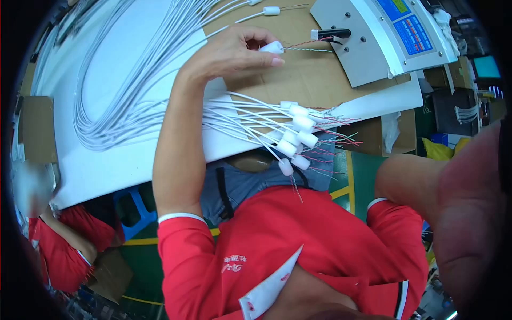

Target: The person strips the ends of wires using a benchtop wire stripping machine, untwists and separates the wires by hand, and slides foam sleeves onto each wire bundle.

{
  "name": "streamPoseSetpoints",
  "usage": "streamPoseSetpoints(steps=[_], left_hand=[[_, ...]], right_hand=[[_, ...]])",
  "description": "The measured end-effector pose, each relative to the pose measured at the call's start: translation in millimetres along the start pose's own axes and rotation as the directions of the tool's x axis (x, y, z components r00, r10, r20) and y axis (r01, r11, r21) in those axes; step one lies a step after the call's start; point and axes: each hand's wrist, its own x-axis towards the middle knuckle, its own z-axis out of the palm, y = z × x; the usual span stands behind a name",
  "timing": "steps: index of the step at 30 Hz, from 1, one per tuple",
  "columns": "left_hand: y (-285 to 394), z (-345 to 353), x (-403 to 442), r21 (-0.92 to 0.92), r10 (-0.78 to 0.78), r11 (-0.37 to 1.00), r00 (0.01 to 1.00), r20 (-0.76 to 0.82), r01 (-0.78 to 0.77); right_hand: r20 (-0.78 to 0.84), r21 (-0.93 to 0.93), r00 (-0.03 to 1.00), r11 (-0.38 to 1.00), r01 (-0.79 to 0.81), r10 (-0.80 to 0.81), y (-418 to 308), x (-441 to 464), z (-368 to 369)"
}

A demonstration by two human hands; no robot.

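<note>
My left hand pinches a white cylindrical sleeve on the end of a cable between thumb and fingers. Twisted thin wires, one pair red, stick out of the sleeve toward a grey machine. On the machine's front is a black part with a white tip. Below my left hand, a bundle of white cables ends in several white sleeves with loose wires, overhanging the table edge. My right hand is raised close to the camera; its fingers are hidden.
A looped bundle of white cables lies on the white table. Brown cardboard sits under my left hand. The machine has a blue keypad. A co-worker in a red shirt is at left, near a blue stool.
</note>
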Motion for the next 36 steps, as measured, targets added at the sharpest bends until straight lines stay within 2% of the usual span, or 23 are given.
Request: streamPoseSetpoints(steps=[5, 6, 7, 8, 9, 11, 12, 13, 14, 17, 18, 22, 25, 26, 27, 28, 29, 31, 32, 34, 36], left_hand=[[-8.6, -4.0, 1.5, -0.034, 0.031, 0.999, 1.0, 0.006, -0.03], [-6.2, -2.4, 1.6, 0.062, 0.069, 0.996, 0.995, -0.069, -0.065], [5.7, -3.8, -2.2, 0.008, 0.028, 1.0, 0.998, -0.053, -0.027], [1.9, -3.0, -0.2, -0.028, 0.063, 0.998, 0.996, -0.056, -0.065], [13.9, -5.5, -3.2, 0.038, 0.034, 0.999, 0.998, -0.054, -0.032], [6.1, -6.9, 1.7, 0.052, 0.095, 0.994, 0.995, -0.029, -0.094], [-4.2, -5.4, 7.1, -0.046, 0.046, 0.998, 0.999, -0.019, -0.046], [-0.3, -7.9, 4.0, 0.082, -0.01, 0.997, 1.0, 0.026, 0.008], [15.0, -6.6, -2.2, 0.016, -0.029, 0.999, 0.999, 0.019, 0.029], [-4.0, -3.5, 3.9, 0.021, 0.051, 0.998, 0.997, 0.052, -0.052], [3.5, -4.4, 3.4, 0.144, 0.066, 0.986, 0.993, 0.097, -0.079], [16.4, 1.0, -6.0, 0.126, 0.03, 0.99, 0.958, 0.286, -0.068], [15.7, 7.0, -8.8, -0.045, 0.126, 0.992, 0.954, 0.272, -0.118], [16.5, 5.1, -7.2, 0.0, 0.141, 0.99, 0.974, 0.178, -0.143], [16.6, 0.4, -7.3, 0.139, 0.084, 0.987, 0.996, -0.005, -0.082], [16.6, -1.2, -6.7, 0.261, 0.05, 0.965, 0.98, -0.19, 0.001], [15.9, -3.6, -5.7, 0.363, 0.042, 0.926, 0.929, -0.369, 0.102], [-3.2, -15.5, -2.7, 0.555, 0.169, 0.802, 0.808, -0.565, 0.22], [-15.0, -21.6, -0.9, 0.626, 0.254, 0.724, 0.732, -0.632, 0.289], [-33.3, -32.0, 0.3, 0.641, 0.288, 0.677, 0.671, -0.683, 0.362], [-42.3, -38.0, 1.2, 0.63, 0.283, 0.645, 0.631, -0.722, 0.431]], right_hand=[[0.005, -0.027, 0.999, 0.999, 0.038, -0.038, 3.4, -1.0, -2.4], [-0.003, -0.028, 0.999, 0.999, 0.042, -0.042, 1.8, -0.1, -4.2], [-0.012, -0.023, 0.999, 0.999, 0.046, -0.046, 2.1, 2.0, -5.5], [-0.017, -0.022, 0.999, 0.999, 0.044, -0.045, 2.6, 3.9, -7.7], [-0.026, -0.028, 0.999, 0.999, 0.045, -0.046, 2.8, 4.1, -8.5], [-0.037, -0.049, 0.999, 0.998, 0.034, -0.036, 6.9, 7.1, -10.3], [-0.038, -0.059, 0.999, 0.998, 0.03, -0.032, 8.5, 9.5, -10.0], [-0.051, -0.066, 0.998, 0.998, 0.023, -0.026, 7.7, 10.0, -9.4], [-0.066, -0.074, 0.998, 0.997, 0.011, -0.016, 5.7, 11.9, -11.0], [-0.116, -0.102, 0.992, 0.994, 0.041, -0.053, 0.7, 12.3, -14.0], [-0.131, -0.107, 0.989, 0.993, 0.054, -0.068, -2.1, 11.9, -15.0], [-0.223, -0.166, 0.962, 0.979, 0.121, -0.156, -12.2, 14.8, -21.6], [-0.208, -0.189, 0.965, 0.974, 0.121, -0.161, -16.5, 12.2, -23.9], [-0.099, -0.163, 0.99, 0.983, 0.08, -0.097, -14.3, 9.5, -20.3], [0.072, -0.146, 0.997, 0.989, 0.006, 0.004, -11.2, 5.2, -13.2], [0.265, -0.148, 0.959, 0.987, -0.059, 0.097, -5.3, -1.6, -6.6], [0.445, -0.167, 0.876, 0.978, -0.121, 0.185, 1.7, -9.2, 1.3], [0.583, -0.149, 0.779, 0.973, -0.175, 0.229, 21.9, -33.6, 23.2], [0.574, -0.168, 0.782, 0.97, -0.176, 0.241, 30.0, -47.3, 33.0], [0.558, -0.205, 0.788, 0.963, -0.174, 0.261, 41.3, -62.8, 44.2], [0.748, -0.223, 0.501, 0.876, -0.428, 0.435, 38.7, -49.5, 37.0]])
